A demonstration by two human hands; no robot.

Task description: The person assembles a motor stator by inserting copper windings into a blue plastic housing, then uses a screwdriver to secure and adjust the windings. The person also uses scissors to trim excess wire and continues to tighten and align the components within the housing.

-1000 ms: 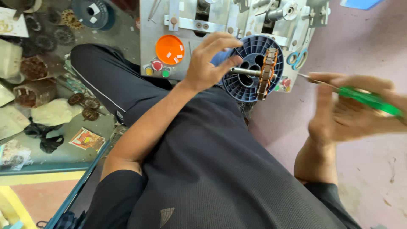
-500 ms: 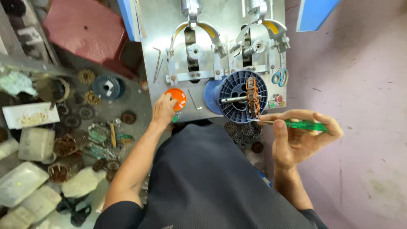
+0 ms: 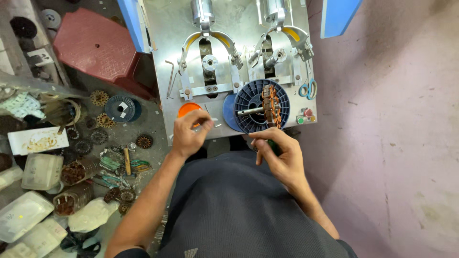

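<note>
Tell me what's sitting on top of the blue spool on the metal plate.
A metal shaft carrying a copper-wound armature lies across the blue spool. The right hand covers the spool's lower edge, so whatever is there cannot be seen.

Left hand [image 3: 189, 134] — right hand [image 3: 281, 155] — both curled

Dark charcoal ribbed shirt, short sleeves, small pale triangle mark; arms bare.
</note>
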